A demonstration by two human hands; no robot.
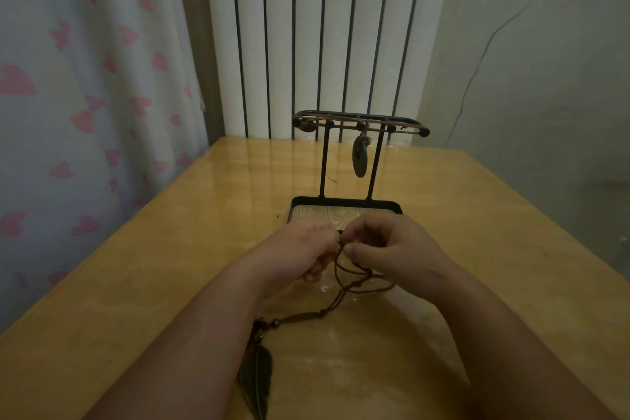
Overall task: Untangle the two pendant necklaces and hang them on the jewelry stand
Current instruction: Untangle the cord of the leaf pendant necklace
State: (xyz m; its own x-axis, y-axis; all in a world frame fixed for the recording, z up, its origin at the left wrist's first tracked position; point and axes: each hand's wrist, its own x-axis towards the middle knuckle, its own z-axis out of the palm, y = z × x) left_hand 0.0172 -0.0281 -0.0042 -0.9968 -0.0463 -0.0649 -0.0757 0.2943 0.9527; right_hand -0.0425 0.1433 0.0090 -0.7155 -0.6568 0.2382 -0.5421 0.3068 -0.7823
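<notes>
A black jewelry stand (361, 124) with a wood-lined tray base stands mid-table. One necklace hangs over its top bar, its oval stone pendant (360, 157) dangling between the two posts. The second necklace's brown cord (344, 286) loops on the table in front of the tray, and its dark feather pendant (256, 373) lies near the front edge, partly behind my left forearm. My left hand (300, 251) and my right hand (385, 245) meet just in front of the tray, both pinching the cord's upper end between fingertips.
The wooden table (494, 266) runs back to a white radiator (306, 27). A curtain with pink hearts (85, 95) hangs at the left, and a pale wall stands at the right.
</notes>
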